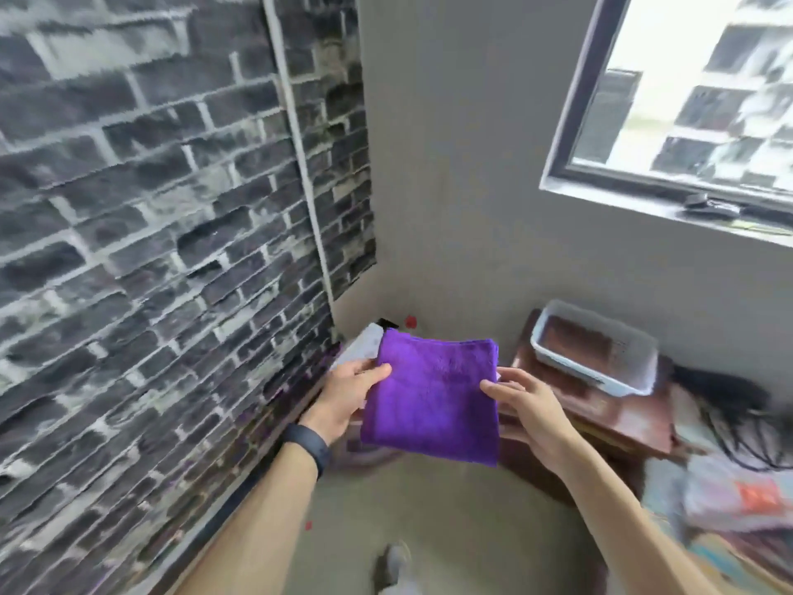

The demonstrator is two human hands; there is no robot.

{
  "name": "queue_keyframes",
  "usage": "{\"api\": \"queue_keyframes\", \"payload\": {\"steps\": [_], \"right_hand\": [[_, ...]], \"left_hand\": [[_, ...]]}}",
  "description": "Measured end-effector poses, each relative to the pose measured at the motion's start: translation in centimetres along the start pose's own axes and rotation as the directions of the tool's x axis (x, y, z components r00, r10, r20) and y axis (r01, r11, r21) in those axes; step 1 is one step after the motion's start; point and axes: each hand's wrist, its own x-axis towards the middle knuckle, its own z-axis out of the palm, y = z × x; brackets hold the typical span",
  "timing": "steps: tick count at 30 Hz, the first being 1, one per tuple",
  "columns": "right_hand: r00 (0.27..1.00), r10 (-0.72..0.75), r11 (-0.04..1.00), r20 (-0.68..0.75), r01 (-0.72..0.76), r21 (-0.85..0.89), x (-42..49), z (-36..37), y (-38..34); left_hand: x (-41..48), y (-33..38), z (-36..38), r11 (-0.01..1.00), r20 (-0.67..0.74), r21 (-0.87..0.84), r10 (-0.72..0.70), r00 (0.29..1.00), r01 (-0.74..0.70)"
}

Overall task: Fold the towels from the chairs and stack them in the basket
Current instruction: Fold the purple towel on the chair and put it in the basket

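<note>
Purple folded plush towel (433, 401), gripped at its left edge by left hand (347, 397) and at its right edge by right hand (528, 405), thumbs on top, held in mid-air. Beyond right hand, apart, pale blue rectangular plastic basket (570, 366) on reddish-brown wooden stand (622, 418); dark brick wall (150, 208) at left.

One purple towel (433, 401), one basket (558, 360), two hands (343, 397) (532, 405), one window (686, 92), one wristband (309, 444)
</note>
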Motion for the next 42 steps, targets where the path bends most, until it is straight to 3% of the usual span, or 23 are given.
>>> {"api": "queue_keyframes", "payload": {"steps": [5, 9, 14, 18, 26, 29, 36, 39, 42], "right_hand": [[0.976, -0.014, 0.995, -0.218, 0.035, 0.097, 6.0, -7.4, -2.1], [0.925, 0.022, 0.988, -0.379, 0.038, 0.150, 10.2, -12.1, -3.8], [0.854, 0.063, 0.979, -0.516, 0.048, 0.199, 14.6, -17.9, -5.2], [0.810, 0.073, 0.975, -0.582, 0.066, 0.214, 17.8, -22.0, -5.5], [0.789, 0.148, 0.975, -0.596, -0.017, 0.220, 25.7, -31.9, -4.2], [0.802, 0.244, 0.959, -0.545, -0.115, 0.260, 28.9, -35.2, -2.5], [0.760, 0.508, 0.861, -0.405, -0.439, 0.257, 34.7, -38.8, 3.4], [0.743, 0.552, 0.833, -0.378, -0.481, 0.271, 37.3, -39.6, 4.9], [0.746, 0.541, 0.840, -0.387, -0.465, 0.279, 39.7, -40.4, 5.5]], "left_hand": [[11.0, 5.1, 8.6, 0.995, 0.225, 0.099, -0.028, 0.974, 0.005], [18.1, 8.3, 14.6, 0.981, 0.435, 0.192, -0.099, 0.895, 0.015], [25.3, 10.5, 21.6, 0.965, 0.509, 0.262, -0.145, 0.849, 0.007], [30.0, 10.6, 27.1, 0.955, 0.511, 0.293, -0.201, 0.836, 0.050], [38.4, 8.2, 37.2, 0.911, 0.453, 0.396, -0.305, 0.837, 0.118], [40.7, 6.2, 40.4, 0.865, 0.379, 0.471, -0.378, 0.845, 0.175], [44.8, 0.0, 43.6, 0.684, 0.190, 0.674, -0.526, 0.829, 0.280], [47.4, -2.0, 43.7, 0.641, 0.124, 0.695, -0.552, 0.825, 0.324], [50.6, -4.2, 43.9, 0.628, 0.104, 0.726, -0.503, 0.858, 0.281]]}}
